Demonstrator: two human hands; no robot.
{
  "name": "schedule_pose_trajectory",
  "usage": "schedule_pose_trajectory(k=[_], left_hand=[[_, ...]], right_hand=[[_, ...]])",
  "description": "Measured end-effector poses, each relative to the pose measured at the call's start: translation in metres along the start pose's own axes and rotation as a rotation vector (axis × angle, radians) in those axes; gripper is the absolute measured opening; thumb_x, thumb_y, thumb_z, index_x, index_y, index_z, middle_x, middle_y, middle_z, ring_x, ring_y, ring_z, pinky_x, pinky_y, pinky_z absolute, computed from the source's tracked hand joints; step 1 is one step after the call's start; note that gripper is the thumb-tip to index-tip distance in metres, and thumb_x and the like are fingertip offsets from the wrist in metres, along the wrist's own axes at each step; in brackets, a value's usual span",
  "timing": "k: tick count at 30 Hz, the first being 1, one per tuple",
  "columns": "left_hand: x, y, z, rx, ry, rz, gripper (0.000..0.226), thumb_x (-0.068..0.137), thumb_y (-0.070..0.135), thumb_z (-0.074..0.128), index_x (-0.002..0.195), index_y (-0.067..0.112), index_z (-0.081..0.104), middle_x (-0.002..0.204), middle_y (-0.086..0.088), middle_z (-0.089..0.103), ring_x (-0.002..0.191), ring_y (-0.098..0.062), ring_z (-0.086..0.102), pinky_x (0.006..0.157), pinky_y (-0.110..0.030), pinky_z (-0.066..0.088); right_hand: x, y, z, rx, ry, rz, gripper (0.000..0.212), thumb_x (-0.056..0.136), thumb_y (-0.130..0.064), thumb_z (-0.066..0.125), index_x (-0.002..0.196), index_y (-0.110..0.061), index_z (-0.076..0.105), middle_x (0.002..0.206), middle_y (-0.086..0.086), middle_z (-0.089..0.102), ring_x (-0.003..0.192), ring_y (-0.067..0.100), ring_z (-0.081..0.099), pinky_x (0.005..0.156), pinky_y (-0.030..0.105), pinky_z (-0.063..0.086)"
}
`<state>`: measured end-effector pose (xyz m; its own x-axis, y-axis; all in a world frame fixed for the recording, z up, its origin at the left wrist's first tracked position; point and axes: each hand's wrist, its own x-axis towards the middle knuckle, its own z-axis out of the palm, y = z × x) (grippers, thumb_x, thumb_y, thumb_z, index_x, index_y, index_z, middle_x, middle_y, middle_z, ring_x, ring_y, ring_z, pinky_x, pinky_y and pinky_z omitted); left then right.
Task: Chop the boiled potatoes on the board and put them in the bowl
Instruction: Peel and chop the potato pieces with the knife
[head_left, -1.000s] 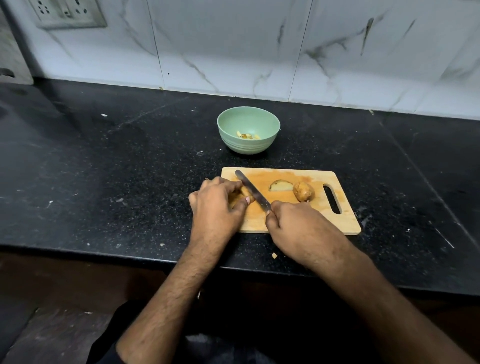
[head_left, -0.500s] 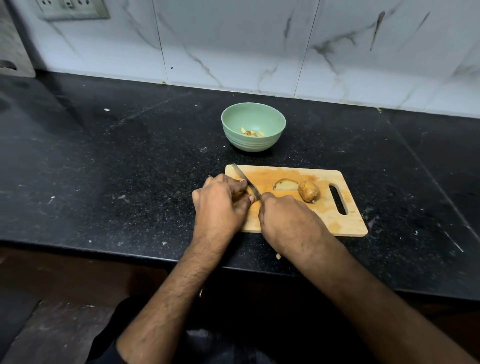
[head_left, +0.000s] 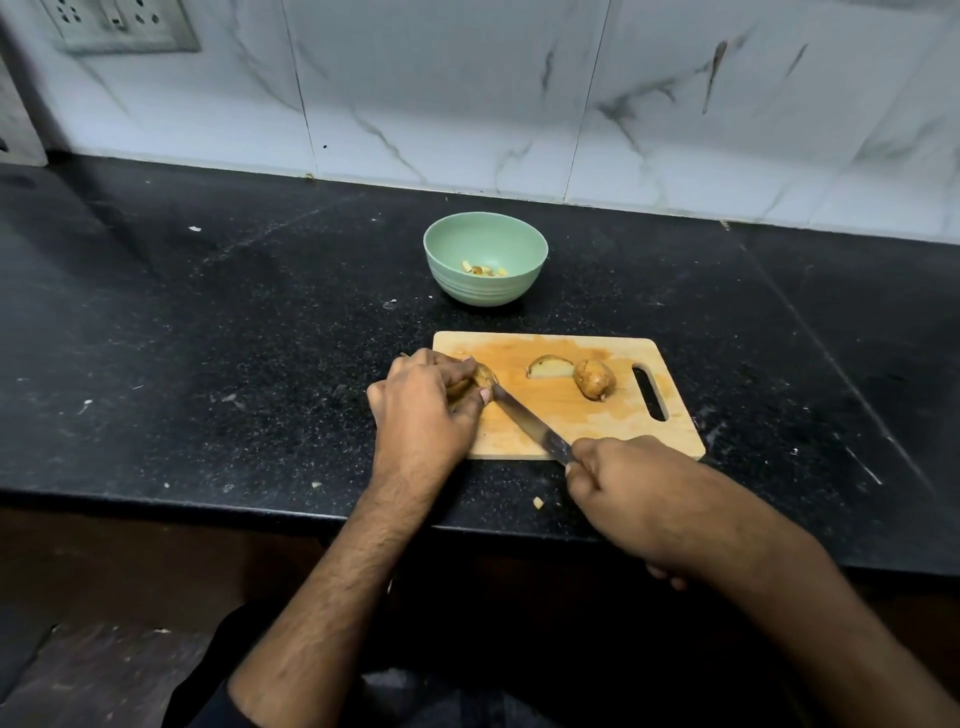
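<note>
Standing at the black surface (head_left: 208, 364), the person has a wooden cutting board (head_left: 566, 431) right at its front edge. The left hand (head_left: 423, 410) is curled down over a potato piece (head_left: 480, 376) at the board's left edge, grip pinching it in place. The right hand (head_left: 618, 483) sits off the board's front edge, grip closed tight around the handle of a knife (head_left: 530, 423), blade angled up-left so the tip touches that held piece. Mid-board there's a cut potato half (head_left: 550, 368) lying flat, and just beside it a whole potato (head_left: 594, 379) near the handle slot. Further back toward the wall sits a green bowl (head_left: 485, 291) with a few chopped bits (head_left: 483, 270) in the bottom. One stray crumb (head_left: 538, 502) lies by the surface's front edge.
</note>
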<state>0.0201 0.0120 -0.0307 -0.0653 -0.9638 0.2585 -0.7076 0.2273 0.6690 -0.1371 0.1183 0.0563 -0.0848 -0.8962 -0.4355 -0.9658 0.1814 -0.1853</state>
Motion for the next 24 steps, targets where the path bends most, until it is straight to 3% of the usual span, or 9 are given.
schedule_pose_trajectory(k=[4,9,12,15,19,24], left_hand=[[0.0,0.001,-0.002,-0.015,-0.016,-0.001,0.041,0.088,0.04,0.074,0.127,0.031,0.067,0.119,0.012,0.059,0.119,-0.012,0.046,0.094,-0.031,0.022],[0.0,-0.002,0.002,0.006,-0.04,0.031,0.05,0.089,0.04,0.071,0.138,0.035,0.059,0.12,0.009,0.056,0.119,-0.014,0.043,0.099,-0.036,0.026],[0.002,-0.002,0.003,0.054,-0.094,0.075,0.045,0.092,0.041,0.066,0.136,0.044,0.057,0.118,0.009,0.047,0.117,-0.013,0.039,0.101,-0.038,0.027],[0.012,-0.004,-0.003,0.02,-0.194,0.082,0.033,0.09,0.044,0.068,0.122,0.049,0.064,0.113,0.008,0.044,0.114,-0.013,0.037,0.096,-0.036,0.026],[0.033,-0.009,-0.016,0.056,-0.32,0.201,0.028,0.085,0.052,0.072,0.112,0.047,0.065,0.105,0.012,0.045,0.112,-0.012,0.04,0.095,-0.037,0.028],[0.038,-0.001,-0.011,0.177,-0.244,0.231,0.03,0.082,0.061,0.069,0.094,0.036,0.059,0.097,0.014,0.05,0.104,-0.011,0.046,0.094,-0.038,0.033]], right_hand=[[-0.008,0.001,-0.009,0.084,0.012,0.047,0.026,0.106,-0.042,0.034,0.104,-0.025,0.053,0.073,0.003,0.064,0.036,0.01,0.056,0.037,0.022,0.046],[0.001,0.0,-0.013,0.058,0.258,0.015,0.028,0.106,-0.042,0.035,0.111,-0.025,0.057,0.065,-0.003,0.056,0.048,0.009,0.052,0.047,0.026,0.045],[0.013,-0.005,-0.011,0.139,0.303,-0.018,0.029,0.105,-0.042,0.037,0.115,-0.024,0.058,0.068,-0.004,0.054,0.054,0.009,0.049,0.062,0.029,0.05],[0.026,-0.006,-0.004,0.147,0.323,-0.011,0.034,0.104,-0.041,0.038,0.116,-0.02,0.061,0.071,-0.001,0.055,0.055,0.012,0.05,0.083,0.037,0.056],[0.031,-0.003,0.003,0.194,0.281,0.011,0.03,0.104,-0.041,0.04,0.112,-0.021,0.061,0.071,0.001,0.064,0.045,0.014,0.063,0.053,0.032,0.058],[0.031,-0.007,0.007,0.213,0.253,0.018,0.03,0.105,-0.041,0.04,0.115,-0.022,0.06,0.072,-0.001,0.065,0.049,0.014,0.067,0.058,0.037,0.061]])
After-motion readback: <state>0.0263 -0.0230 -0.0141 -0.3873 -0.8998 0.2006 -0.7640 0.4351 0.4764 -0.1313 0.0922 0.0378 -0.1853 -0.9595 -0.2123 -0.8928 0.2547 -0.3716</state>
